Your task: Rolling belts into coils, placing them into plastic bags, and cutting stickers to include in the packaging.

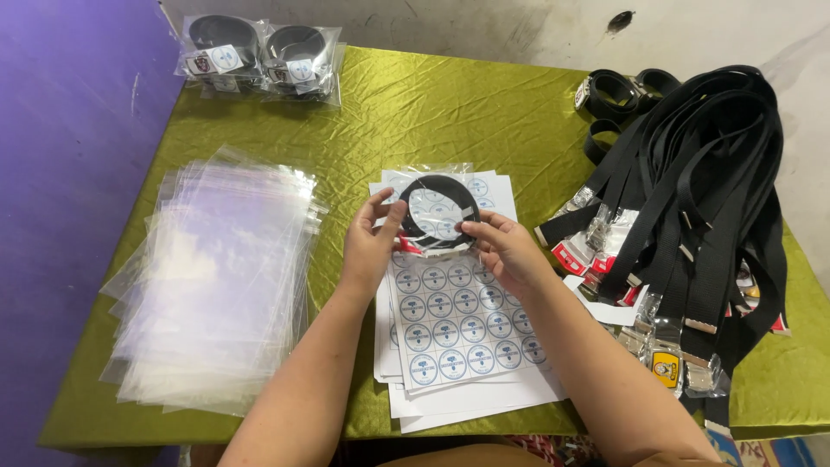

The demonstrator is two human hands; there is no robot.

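Fingers (386, 218) of left hand (367, 246) and right hand (506, 251) are pinching a bagged coiled black belt (438, 212) above the sticker sheets (458, 346) on the counter (450, 112); bagging step looks nearly finished, next calling for sealing or labelling

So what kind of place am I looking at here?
Probably a small packing table in a home or workshop: a stack of clear plastic bags, round-sticker sheets and a pile of black belts on a green cloth.
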